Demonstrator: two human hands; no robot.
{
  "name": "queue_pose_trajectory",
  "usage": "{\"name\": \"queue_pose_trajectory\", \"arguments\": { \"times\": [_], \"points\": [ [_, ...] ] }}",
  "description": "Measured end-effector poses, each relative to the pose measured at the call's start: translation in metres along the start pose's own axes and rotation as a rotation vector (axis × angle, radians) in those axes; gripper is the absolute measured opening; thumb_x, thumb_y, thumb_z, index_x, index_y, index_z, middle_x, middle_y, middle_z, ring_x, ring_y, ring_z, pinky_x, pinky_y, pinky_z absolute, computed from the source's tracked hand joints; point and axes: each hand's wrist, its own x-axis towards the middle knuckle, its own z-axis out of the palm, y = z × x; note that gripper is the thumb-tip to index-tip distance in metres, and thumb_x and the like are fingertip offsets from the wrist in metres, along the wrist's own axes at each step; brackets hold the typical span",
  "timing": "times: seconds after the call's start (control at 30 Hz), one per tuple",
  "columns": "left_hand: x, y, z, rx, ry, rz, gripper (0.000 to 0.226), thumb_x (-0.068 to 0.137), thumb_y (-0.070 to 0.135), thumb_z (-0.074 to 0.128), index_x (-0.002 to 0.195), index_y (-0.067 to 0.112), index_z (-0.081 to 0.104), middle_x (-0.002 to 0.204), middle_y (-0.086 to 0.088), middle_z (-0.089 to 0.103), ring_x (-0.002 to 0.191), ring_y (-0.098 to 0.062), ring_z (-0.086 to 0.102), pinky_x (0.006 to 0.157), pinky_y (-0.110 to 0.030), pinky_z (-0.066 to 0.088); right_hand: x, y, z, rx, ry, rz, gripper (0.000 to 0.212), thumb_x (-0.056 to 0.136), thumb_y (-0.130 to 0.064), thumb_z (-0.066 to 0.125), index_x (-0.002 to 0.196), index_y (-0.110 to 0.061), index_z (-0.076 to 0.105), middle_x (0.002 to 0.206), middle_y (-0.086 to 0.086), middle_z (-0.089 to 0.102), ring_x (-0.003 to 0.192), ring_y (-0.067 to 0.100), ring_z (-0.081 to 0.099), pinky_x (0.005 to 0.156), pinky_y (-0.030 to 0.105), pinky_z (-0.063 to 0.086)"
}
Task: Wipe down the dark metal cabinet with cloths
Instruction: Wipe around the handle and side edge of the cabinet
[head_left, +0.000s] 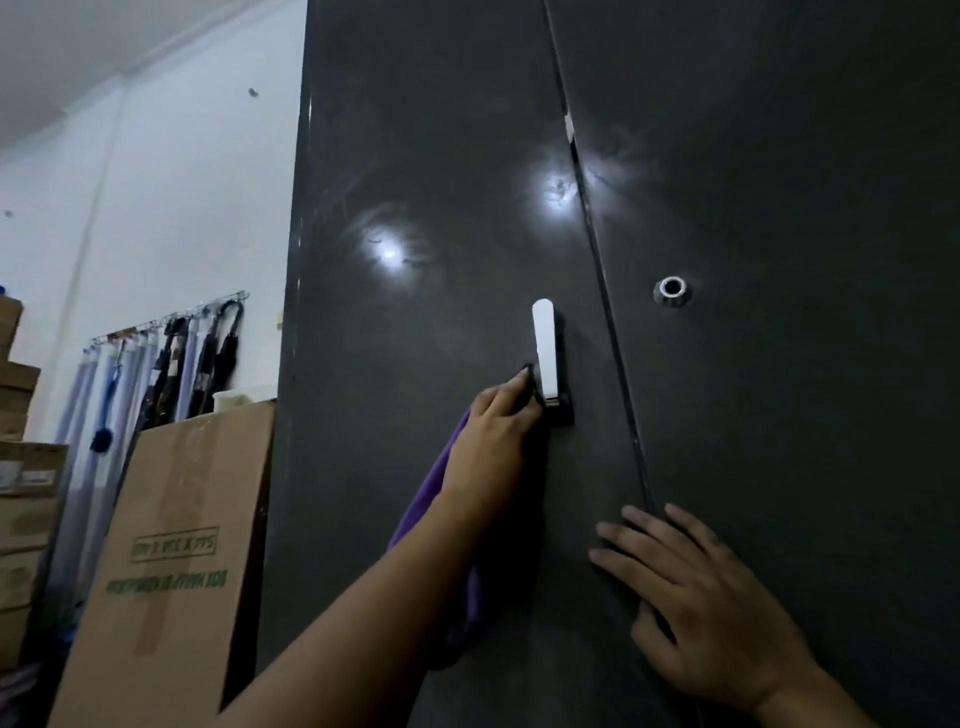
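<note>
The dark metal cabinet (426, 156) fills most of the view, with two tall doors meeting at a seam. On the left door sits a silver lever handle (545, 348). My left hand (493, 447) holds a purple cloth (431, 499) against the left door, fingertips right beside the handle's lower end. The cloth hangs down below my wrist. My right hand (696, 597) rests flat with spread fingers on the doors near the seam, lower right.
A round metal lock ring (672, 291) sits on the right door. A tall cardboard box (171, 561) leans beside the cabinet's left side. Stacked boxes (21, 467) and hanging umbrellas (208, 358) line the white wall at left.
</note>
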Motion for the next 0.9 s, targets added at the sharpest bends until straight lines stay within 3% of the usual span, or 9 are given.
{"name": "queue_pose_trajectory", "arguments": {
  "times": [0.17, 0.43, 0.67, 0.73, 0.83, 0.9],
  "points": [
    [-0.009, 0.011, 0.01, 0.062, -0.054, 0.083, 0.044, 0.1, 0.022, 0.055, 0.144, 0.025, 0.052, 0.162, 0.001, 0.028, 0.145, -0.026, 0.015, 0.121, -0.037, 0.02, -0.007, -0.002, -0.002, -0.007, 0.081, 0.115, 0.05, 0.074, -0.027, 0.051, 0.12, -0.023, 0.072, 0.131, -0.003, 0.064, 0.127, 0.018, 0.055, 0.11, 0.049, 0.034],
    [-0.013, 0.031, 0.008, 0.026, -0.103, 0.027, 0.05, 0.103, 0.026, 0.047, 0.152, 0.032, 0.039, 0.165, 0.005, 0.017, 0.15, -0.023, 0.003, 0.122, -0.034, 0.007, -0.006, -0.007, -0.009, -0.023, 0.153, 0.256, 0.052, 0.076, -0.025, 0.047, 0.123, -0.017, 0.068, 0.129, 0.0, 0.062, 0.124, 0.019, 0.052, 0.112, 0.043, 0.032],
    [-0.053, 0.024, 0.018, 0.111, -0.308, 0.314, 0.056, 0.101, 0.025, 0.05, 0.151, 0.04, 0.032, 0.16, 0.017, -0.01, 0.151, -0.013, -0.008, 0.119, -0.03, -0.009, -0.006, -0.006, -0.009, -0.038, 0.153, 0.281, 0.052, 0.076, -0.023, 0.047, 0.123, -0.013, 0.067, 0.128, 0.006, 0.062, 0.121, 0.025, 0.055, 0.113, 0.042, 0.031],
    [-0.072, 0.02, 0.024, 0.105, -0.31, 0.357, 0.054, 0.1, 0.025, 0.049, 0.15, 0.037, 0.036, 0.158, 0.018, -0.007, 0.151, -0.013, -0.004, 0.116, -0.027, -0.013, -0.006, -0.006, -0.009, -0.055, 0.138, 0.266, 0.051, 0.075, -0.023, 0.048, 0.121, -0.013, 0.067, 0.128, 0.006, 0.061, 0.123, 0.025, 0.053, 0.114, 0.041, 0.029],
    [-0.105, 0.01, 0.037, 0.123, -0.282, 0.444, 0.051, 0.094, 0.027, 0.051, 0.144, 0.032, 0.05, 0.163, 0.011, 0.017, 0.15, -0.018, 0.016, 0.121, -0.036, 0.011, -0.007, -0.005, -0.009, -0.087, 0.094, 0.25, 0.052, 0.076, -0.025, 0.048, 0.123, -0.013, 0.066, 0.132, 0.006, 0.06, 0.126, 0.027, 0.051, 0.116, 0.042, 0.026],
    [-0.129, 0.002, 0.047, 0.13, -0.287, 0.454, 0.048, 0.093, 0.027, 0.056, 0.141, 0.033, 0.054, 0.162, 0.01, 0.024, 0.149, -0.02, 0.021, 0.119, -0.039, 0.025, -0.007, -0.006, -0.011, -0.109, 0.058, 0.233, 0.055, 0.076, -0.026, 0.049, 0.127, -0.014, 0.065, 0.135, 0.006, 0.059, 0.127, 0.028, 0.052, 0.116, 0.044, 0.027]
  ]
}}
